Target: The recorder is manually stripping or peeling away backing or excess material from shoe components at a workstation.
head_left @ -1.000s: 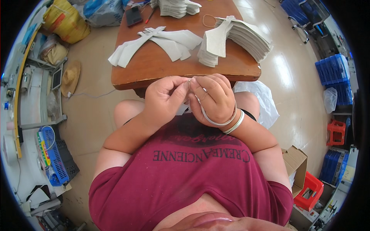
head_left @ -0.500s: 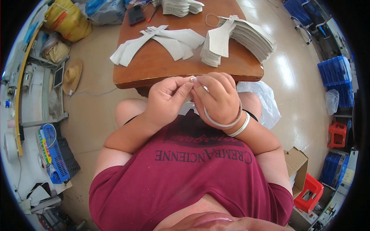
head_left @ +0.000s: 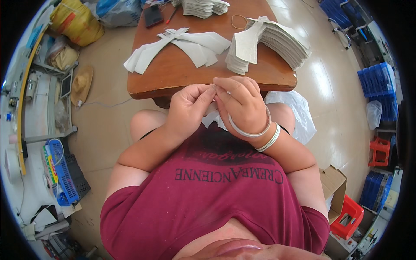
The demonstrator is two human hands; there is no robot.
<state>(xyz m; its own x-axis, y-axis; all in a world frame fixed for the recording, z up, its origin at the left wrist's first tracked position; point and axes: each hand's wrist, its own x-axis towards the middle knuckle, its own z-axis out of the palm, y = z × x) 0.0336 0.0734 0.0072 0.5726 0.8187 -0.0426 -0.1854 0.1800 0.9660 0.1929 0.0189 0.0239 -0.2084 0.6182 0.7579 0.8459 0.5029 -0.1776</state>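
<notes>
My left hand and my right hand meet just in front of the table's near edge, their fingertips pinched together. Between the fingers they grip a white cut piece, mostly hidden, whose pointed ends show beneath the hands over my lap. On the table ahead, a few similar white pieces lie fanned and crossed over one another. To their right stands a thick curved stack of white pieces. My right wrist carries several pale bands.
Another white stack, a dark phone and a red pen lie at the table's far side. A clear plastic bag hangs by my right knee. A cardboard box and red stool stand behind on the right.
My right hand has shifted slightly up and its fingers have closed over the fingertips. More of the white piece shows below the hands. The stacks have not moved.
</notes>
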